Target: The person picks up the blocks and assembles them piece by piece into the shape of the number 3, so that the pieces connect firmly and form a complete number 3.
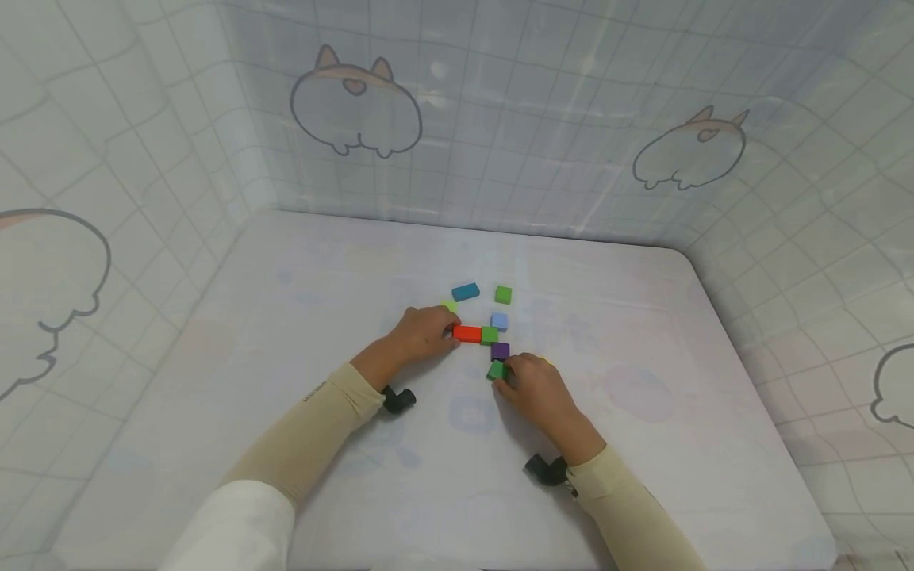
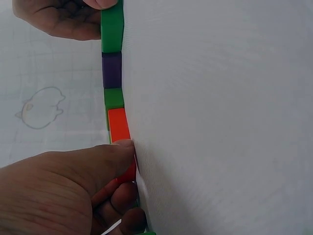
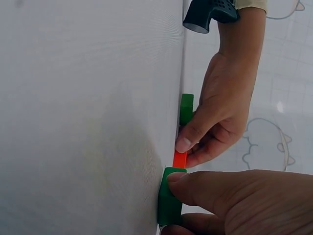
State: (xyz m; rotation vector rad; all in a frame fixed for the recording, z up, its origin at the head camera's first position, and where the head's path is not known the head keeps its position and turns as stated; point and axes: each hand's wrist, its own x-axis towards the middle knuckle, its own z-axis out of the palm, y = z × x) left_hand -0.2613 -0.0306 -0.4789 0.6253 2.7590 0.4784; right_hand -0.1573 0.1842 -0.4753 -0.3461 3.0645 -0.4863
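In the head view, the left hand (image 1: 424, 331) pinches the 9 o'clock end of a red block (image 1: 467, 334) on the bench (image 1: 628, 317). A middle green block (image 1: 489, 335) touches it at 3 o'clock; from that one, a light blue cube (image 1: 500, 322) sits between 1 and 2, a purple cube (image 1: 501, 350) between 4 and 5. The right hand (image 1: 539, 388) pinches a lower green block (image 1: 497, 370) at the purple cube's 6 o'clock. From the red block, a teal block (image 1: 466, 292) lies at 12 and a lime block (image 1: 448, 305), partly hidden, at 11. In the left wrist view, the left thumb rests on the red block, the purple cube near 12 o'clock from it. In the right wrist view, the right thumb rests on the lower green block, the red block towards 12.
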